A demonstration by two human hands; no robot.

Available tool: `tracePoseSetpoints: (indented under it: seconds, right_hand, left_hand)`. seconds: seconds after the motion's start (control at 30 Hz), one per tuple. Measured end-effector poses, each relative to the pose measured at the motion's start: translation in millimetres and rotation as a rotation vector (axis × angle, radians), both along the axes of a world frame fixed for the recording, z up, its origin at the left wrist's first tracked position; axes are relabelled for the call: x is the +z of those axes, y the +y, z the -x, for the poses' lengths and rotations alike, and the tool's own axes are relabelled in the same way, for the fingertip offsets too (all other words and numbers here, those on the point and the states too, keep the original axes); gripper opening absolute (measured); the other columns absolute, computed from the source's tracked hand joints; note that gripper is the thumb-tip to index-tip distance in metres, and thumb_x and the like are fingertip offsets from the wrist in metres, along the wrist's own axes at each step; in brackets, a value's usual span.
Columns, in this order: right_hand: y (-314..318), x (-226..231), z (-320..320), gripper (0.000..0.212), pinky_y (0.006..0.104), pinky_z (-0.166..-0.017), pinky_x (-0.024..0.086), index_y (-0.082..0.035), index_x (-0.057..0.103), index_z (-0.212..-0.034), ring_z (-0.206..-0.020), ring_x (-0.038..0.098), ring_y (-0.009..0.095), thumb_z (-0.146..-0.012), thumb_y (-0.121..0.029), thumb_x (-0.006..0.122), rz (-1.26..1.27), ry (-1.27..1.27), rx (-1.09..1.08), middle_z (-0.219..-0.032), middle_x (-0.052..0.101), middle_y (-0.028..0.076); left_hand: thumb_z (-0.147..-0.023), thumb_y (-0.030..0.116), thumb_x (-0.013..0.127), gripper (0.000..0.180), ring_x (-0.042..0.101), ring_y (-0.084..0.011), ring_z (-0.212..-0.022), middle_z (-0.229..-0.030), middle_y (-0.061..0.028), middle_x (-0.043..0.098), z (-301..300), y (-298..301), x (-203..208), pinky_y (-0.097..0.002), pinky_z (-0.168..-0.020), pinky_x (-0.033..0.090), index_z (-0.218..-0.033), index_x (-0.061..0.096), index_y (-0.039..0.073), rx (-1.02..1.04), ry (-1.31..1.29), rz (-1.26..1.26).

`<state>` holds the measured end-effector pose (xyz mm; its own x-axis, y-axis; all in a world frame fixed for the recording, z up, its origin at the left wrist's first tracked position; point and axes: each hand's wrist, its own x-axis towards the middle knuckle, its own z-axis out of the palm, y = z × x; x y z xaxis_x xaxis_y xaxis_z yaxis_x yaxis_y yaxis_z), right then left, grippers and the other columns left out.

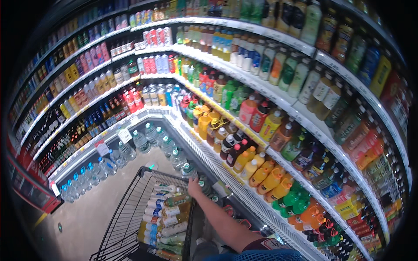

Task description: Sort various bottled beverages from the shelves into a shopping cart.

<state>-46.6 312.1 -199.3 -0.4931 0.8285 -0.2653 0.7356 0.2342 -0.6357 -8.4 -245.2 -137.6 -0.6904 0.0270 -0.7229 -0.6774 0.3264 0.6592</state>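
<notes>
My right arm reaches out from the lower right. My right hand (194, 188) is at the far right corner of a black wire shopping cart (116, 212), its fingers closed on the rim as far as I can see. Just beyond the hand stands a large clear water bottle (188, 171); whether the fingertips touch it I cannot tell. Inside the cart lie several drink bottles (167, 216) on their sides, yellowish and pale with white, blue and green labels. My left hand is out of view.
Large clear water bottles (140, 141) line the floor-level ledge around the corner. Tall shelves (261, 89) packed with bottles and cans rise to the left and right. A red cabinet (32, 182) stands at the left edge. Grey floor (93, 204) shows left of the cart.
</notes>
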Motion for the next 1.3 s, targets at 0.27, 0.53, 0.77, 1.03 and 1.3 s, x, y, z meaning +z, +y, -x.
tracePoseSetpoints:
  seconds: [0.27, 0.53, 0.77, 1.03, 1.3]
  right_hand:
    - [-47, -1, -87, 0.037, 0.0476, -0.074, 0.049, -0.003, 0.036, -0.121, -0.09, 0.057, 0.044, -0.084, -0.004, 0.043, -0.029, 0.03, -0.014, -0.12, 0.037, 0.03]
    - [-63, -18, -185, 0.047, 0.0492, -0.077, 0.047, -0.004, 0.034, -0.125, -0.096, 0.055, 0.045, -0.081, -0.011, 0.052, 0.102, 0.04, -0.128, -0.119, 0.037, 0.031]
    - [65, 177, -292, 0.057, 0.0425, -0.081, 0.043, 0.002, 0.048, -0.108, -0.093, 0.053, 0.037, -0.068, -0.03, 0.071, -0.839, 0.323, -0.216, -0.106, 0.049, 0.021]
    - [171, 434, -486, 0.064, 0.0488, -0.094, 0.027, -0.006, 0.04, -0.127, -0.12, 0.033, 0.034, -0.071, -0.027, 0.065, -1.57, -0.027, -1.012, -0.128, 0.038, 0.015]
    - [193, 433, -498, 0.053, 0.0459, -0.086, 0.035, -0.012, 0.048, -0.119, -0.111, 0.041, 0.034, -0.072, -0.027, 0.066, -1.625, -0.054, -0.978, -0.121, 0.042, 0.015]
  left_hand:
    - [-0.079, 0.034, 0.059, 0.037, 0.055, -0.0198, -0.058, -0.068, -0.0112, 0.056, -78, 32, 21, -0.0364, -0.049, 0.045, -0.09, 0.055, -0.002, -0.049, -0.119, 0.087]
    - [-0.079, 0.033, 0.06, 0.037, 0.054, -0.0195, -0.057, -0.068, -0.0114, 0.056, -174, 95, 55, -0.0367, -0.049, 0.045, -0.091, 0.055, -0.002, -0.077, -0.269, 0.171]
    - [-0.075, 0.02, 0.063, 0.026, 0.048, -0.016, -0.052, -0.066, -0.0091, 0.055, -218, 103, 44, -0.0338, -0.046, 0.038, -0.086, 0.057, -0.004, -0.264, 0.321, 0.008]
    - [-0.072, 0.012, 0.063, 0.02, 0.049, -0.0159, -0.055, -0.065, -0.0075, 0.055, -223, 101, -9, -0.0316, -0.05, 0.039, -0.083, 0.058, -0.004, -0.257, 0.447, 0.049]
    - [-0.071, 0.01, 0.064, 0.026, 0.055, -0.018, -0.067, -0.076, -0.0102, 0.059, -236, 144, 58, -0.031, -0.059, 0.044, -0.092, 0.058, -0.005, -0.28, 0.412, 0.094]
